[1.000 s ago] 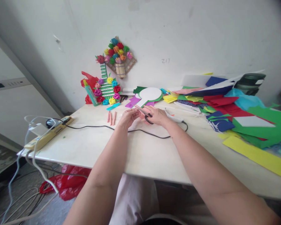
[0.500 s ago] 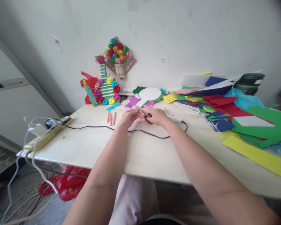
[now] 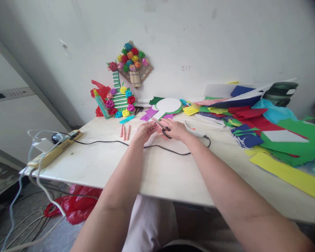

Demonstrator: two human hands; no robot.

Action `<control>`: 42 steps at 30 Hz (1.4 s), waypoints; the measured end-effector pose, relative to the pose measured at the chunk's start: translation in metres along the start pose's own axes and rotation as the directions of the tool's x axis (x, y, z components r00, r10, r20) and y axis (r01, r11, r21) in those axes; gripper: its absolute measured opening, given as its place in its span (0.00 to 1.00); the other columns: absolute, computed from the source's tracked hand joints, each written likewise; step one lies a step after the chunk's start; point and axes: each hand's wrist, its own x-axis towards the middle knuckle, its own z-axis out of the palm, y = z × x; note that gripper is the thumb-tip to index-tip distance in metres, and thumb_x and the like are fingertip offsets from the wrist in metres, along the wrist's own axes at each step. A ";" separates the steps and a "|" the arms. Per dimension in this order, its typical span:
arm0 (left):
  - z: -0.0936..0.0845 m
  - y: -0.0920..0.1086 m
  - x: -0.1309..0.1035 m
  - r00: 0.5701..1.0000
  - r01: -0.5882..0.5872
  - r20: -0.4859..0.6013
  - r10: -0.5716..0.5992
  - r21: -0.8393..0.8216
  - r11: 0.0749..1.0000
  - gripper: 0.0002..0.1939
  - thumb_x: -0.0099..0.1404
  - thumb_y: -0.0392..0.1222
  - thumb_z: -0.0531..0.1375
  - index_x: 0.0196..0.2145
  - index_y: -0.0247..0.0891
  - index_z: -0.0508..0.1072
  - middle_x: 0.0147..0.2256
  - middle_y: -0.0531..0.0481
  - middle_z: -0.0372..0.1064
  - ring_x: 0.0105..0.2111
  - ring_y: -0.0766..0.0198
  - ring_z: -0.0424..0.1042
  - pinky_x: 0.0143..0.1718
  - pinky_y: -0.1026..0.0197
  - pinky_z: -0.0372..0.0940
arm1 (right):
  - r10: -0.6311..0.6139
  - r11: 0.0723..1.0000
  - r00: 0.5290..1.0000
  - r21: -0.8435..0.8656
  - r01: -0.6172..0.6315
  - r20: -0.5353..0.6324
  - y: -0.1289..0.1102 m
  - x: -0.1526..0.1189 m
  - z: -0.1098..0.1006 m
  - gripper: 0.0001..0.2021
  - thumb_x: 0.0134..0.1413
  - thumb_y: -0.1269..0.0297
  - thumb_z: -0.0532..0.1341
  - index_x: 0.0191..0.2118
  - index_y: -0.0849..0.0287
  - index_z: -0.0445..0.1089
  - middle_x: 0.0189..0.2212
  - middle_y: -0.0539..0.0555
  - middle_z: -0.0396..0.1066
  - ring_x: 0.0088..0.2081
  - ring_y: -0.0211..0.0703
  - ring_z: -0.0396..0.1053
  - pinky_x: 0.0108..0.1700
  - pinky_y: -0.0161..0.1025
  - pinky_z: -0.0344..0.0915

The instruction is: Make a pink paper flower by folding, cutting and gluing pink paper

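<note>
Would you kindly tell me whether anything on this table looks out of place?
The black cord looks awkward, snaking loosely across the table near the scissors; the coloured sheets at right lie heaped untidily.

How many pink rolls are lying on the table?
3, all left of the left hand: the left roll and middle roll close together, the right roll slightly apart. Others may be hidden behind that hand.

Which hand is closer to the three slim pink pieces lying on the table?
Left. The left hand is just right of the pink pieces; the right hand, holding scissors, is farther right.
</note>
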 end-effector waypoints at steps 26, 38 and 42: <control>-0.001 -0.002 0.001 0.998 0.031 0.060 -0.031 0.005 1.000 0.05 0.51 0.28 0.61 0.29 0.29 0.73 0.26 0.47 0.71 0.29 0.65 0.73 0.36 0.62 0.68 | 0.020 0.994 1.000 0.104 -0.018 -0.019 0.000 0.000 0.003 0.29 0.48 0.53 0.56 0.58 0.52 0.57 0.48 0.55 0.68 0.45 0.51 0.67 0.42 0.42 0.62; 0.000 -0.002 0.000 0.998 0.034 0.053 -0.035 0.022 0.999 0.04 0.51 0.29 0.62 0.28 0.30 0.73 0.27 0.46 0.72 0.28 0.65 0.73 0.36 0.63 0.68 | 0.016 0.993 1.000 0.118 -0.013 -0.019 0.000 0.001 0.003 0.30 0.47 0.54 0.56 0.58 0.52 0.56 0.49 0.54 0.68 0.46 0.51 0.67 0.42 0.42 0.63; -0.001 -0.002 0.001 0.997 0.045 0.058 -0.048 0.062 0.997 0.04 0.51 0.30 0.62 0.28 0.30 0.73 0.26 0.46 0.72 0.28 0.64 0.73 0.36 0.61 0.68 | 0.014 0.994 1.000 0.109 -0.014 0.001 0.001 0.002 0.004 0.30 0.47 0.55 0.57 0.59 0.52 0.55 0.48 0.54 0.69 0.46 0.50 0.67 0.43 0.42 0.63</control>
